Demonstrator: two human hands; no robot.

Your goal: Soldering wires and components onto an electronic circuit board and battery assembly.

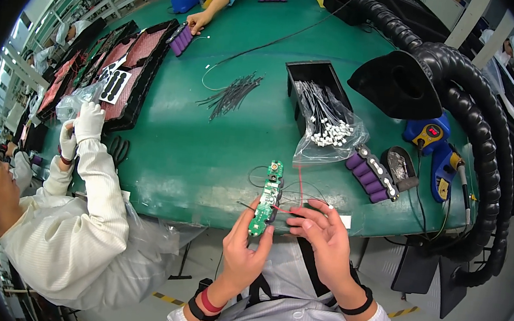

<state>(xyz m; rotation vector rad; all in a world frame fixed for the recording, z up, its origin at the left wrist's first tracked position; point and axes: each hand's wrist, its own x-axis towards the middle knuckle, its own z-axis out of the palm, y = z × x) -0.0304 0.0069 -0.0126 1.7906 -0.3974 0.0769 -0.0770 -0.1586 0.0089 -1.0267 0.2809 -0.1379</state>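
Observation:
My left hand (246, 247) grips the lower end of a long, narrow green circuit board (270, 193), held upright over the table's near edge. Something dark sits behind the board, mostly hidden. The fingers of my right hand (326, 235) are curled together beside it, on a thin red and black wire (282, 210) that runs from the board. A dark wire loops out past my right fingertips to a small white connector. Above my right hand lies a purple battery pack (371, 174) with metal strips along its top.
A black bin (309, 67) holds bagged wires with white connectors (329, 124). Loose black wires (234, 95) lie mid-table. A blue soldering station (428, 131), iron holder (443, 174) and black fume hose (484, 203) stand right. Left, a white-gloved person works beside black trays (131, 109); another person's hand (198, 21) touches a battery pack.

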